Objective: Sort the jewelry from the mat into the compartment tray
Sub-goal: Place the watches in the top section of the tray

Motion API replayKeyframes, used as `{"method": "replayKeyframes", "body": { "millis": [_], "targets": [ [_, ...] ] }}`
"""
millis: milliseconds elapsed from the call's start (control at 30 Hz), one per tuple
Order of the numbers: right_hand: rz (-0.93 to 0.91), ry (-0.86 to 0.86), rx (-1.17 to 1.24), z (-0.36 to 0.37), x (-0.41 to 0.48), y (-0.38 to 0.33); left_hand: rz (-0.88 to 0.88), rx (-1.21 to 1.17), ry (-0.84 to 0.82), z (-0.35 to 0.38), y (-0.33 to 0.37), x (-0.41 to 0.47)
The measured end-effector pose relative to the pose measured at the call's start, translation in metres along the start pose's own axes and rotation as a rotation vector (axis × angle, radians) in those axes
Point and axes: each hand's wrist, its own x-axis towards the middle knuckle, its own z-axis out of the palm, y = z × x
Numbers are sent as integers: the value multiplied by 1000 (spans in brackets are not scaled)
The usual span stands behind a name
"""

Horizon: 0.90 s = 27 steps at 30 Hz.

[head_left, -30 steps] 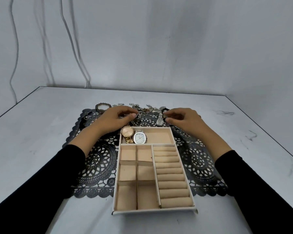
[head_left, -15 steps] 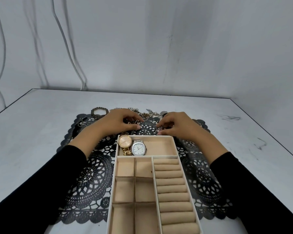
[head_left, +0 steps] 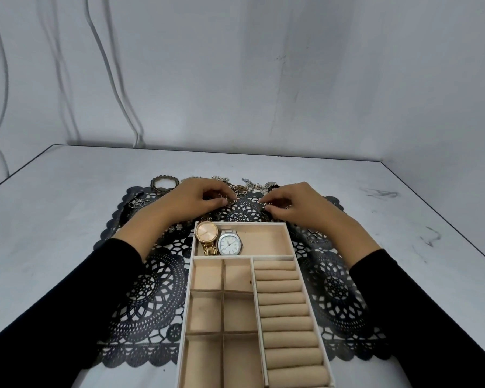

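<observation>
1. Your L hand [head_left: 199, 197] & R hand [head_left: 294, 204]: fingers curled narrow. L pinches a chain bit [head_left: 230, 199], R a dark beaded piece [head_left: 273, 205], both low over the lace mat [head_left: 151, 289].
2. Compartment tray [head_left: 289, 242] lies just nearside of both hands. Its wide top bay holds the gold watch [head_left: 207, 233] & silver watch [head_left: 229, 242] at left; the bare right end is nearer R hand.
3. Chain pile [head_left: 247, 186] runs L-R just beyond your hands, bangle [head_left: 164, 182] far L.

This is a plain, studio-like corner of a room. Bare grey walls [head_left: 263, 79] stand behind a white marbled surface [head_left: 67, 208]. Thin cables [head_left: 107, 65] hang loose down the left part of the wall.
</observation>
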Motion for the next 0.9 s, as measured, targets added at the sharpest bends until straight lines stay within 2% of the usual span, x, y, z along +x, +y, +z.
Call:
{"method": "replayKeyframes", "body": {
  "millis": [233,467,733,900],
  "targets": [
    [-19,-7,-15,1,-2,3,27,117,-32,1,-1,2],
    [-114,24,-43,5,-3,5,34,91,7,5,6,1],
    [-96,9,-28,1,-4,4,-30,-212,150,7,1,-1],
    [-107,89,41,1,-5,3,-24,-400,245,8,6,-2]
  ]
}}
